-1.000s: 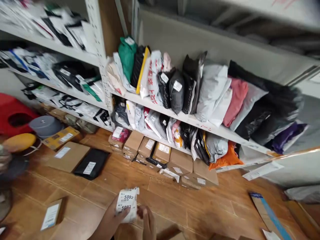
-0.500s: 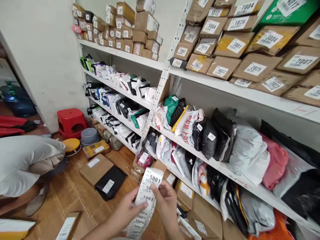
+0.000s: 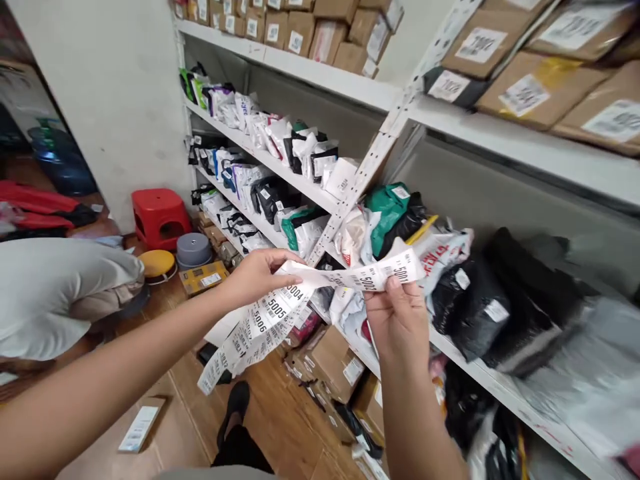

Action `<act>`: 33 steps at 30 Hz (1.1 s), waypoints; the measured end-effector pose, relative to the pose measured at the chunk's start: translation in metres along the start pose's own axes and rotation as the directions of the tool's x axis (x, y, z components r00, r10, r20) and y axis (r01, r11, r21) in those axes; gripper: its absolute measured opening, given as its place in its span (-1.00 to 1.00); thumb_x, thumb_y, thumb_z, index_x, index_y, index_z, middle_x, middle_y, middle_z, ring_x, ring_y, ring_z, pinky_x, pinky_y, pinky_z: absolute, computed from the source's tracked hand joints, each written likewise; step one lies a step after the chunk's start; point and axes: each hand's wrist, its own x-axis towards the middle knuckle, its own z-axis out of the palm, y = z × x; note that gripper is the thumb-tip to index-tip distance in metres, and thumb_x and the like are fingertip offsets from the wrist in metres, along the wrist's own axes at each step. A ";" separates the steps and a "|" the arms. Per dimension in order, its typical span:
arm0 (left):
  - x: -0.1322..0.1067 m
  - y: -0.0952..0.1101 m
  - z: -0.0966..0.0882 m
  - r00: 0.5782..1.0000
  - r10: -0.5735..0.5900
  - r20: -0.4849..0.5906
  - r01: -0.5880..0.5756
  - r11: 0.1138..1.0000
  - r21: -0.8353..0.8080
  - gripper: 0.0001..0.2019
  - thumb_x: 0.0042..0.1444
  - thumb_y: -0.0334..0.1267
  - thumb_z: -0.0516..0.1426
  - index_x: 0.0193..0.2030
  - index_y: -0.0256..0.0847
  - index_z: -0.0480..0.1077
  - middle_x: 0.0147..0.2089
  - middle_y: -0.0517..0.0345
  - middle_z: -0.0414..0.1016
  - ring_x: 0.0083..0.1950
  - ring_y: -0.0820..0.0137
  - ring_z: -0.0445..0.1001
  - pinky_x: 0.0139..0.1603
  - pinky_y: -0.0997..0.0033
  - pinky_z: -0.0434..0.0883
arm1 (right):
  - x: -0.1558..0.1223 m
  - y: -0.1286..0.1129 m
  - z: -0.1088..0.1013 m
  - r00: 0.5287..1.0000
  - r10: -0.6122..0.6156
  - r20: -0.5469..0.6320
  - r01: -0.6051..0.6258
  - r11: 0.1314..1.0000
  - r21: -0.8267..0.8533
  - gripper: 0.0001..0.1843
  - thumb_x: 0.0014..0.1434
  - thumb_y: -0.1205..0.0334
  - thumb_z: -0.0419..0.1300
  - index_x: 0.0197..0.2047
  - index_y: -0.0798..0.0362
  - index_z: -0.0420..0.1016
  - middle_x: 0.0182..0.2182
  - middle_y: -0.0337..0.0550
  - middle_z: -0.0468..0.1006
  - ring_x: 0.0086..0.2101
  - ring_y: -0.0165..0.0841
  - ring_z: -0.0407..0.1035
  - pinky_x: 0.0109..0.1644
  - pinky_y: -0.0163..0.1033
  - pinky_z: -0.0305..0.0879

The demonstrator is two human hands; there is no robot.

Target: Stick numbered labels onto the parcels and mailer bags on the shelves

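Observation:
A long white strip of numbered barcode labels [image 3: 280,310] stretches between my two hands and hangs down to the lower left. My left hand [image 3: 255,273] pinches the strip near its middle. My right hand [image 3: 397,320] grips the strip's upper end, where the label reads 5001. Both hands are raised in front of white metal shelves [image 3: 350,193] packed with parcel bags [image 3: 310,153].
Cardboard boxes [image 3: 540,93] with number labels fill the top shelf. More boxes [image 3: 330,357] line the wooden floor under the shelves. A person in a pale shirt [image 3: 55,293] bends at the left. A red stool [image 3: 157,217] and a grey tub [image 3: 193,250] stand by the wall.
Both hands have risen and moved apart, pulling the label strip out sideways. The view has swung up and left from the floor toward the shelves.

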 end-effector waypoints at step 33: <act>0.100 -0.077 0.006 0.999 -0.012 -0.037 -0.007 0.888 -0.460 -0.71 0.13 -0.02 0.17 -0.36 -0.24 0.38 -0.38 0.16 0.39 -0.31 0.40 0.34 -0.27 0.47 0.30 | 0.065 0.099 0.024 1.000 0.006 -0.025 -0.022 0.706 -0.707 -0.64 -0.07 -0.06 0.42 -0.54 0.05 0.51 -0.61 -0.22 0.46 -0.55 -0.40 0.35 -0.47 -0.35 0.35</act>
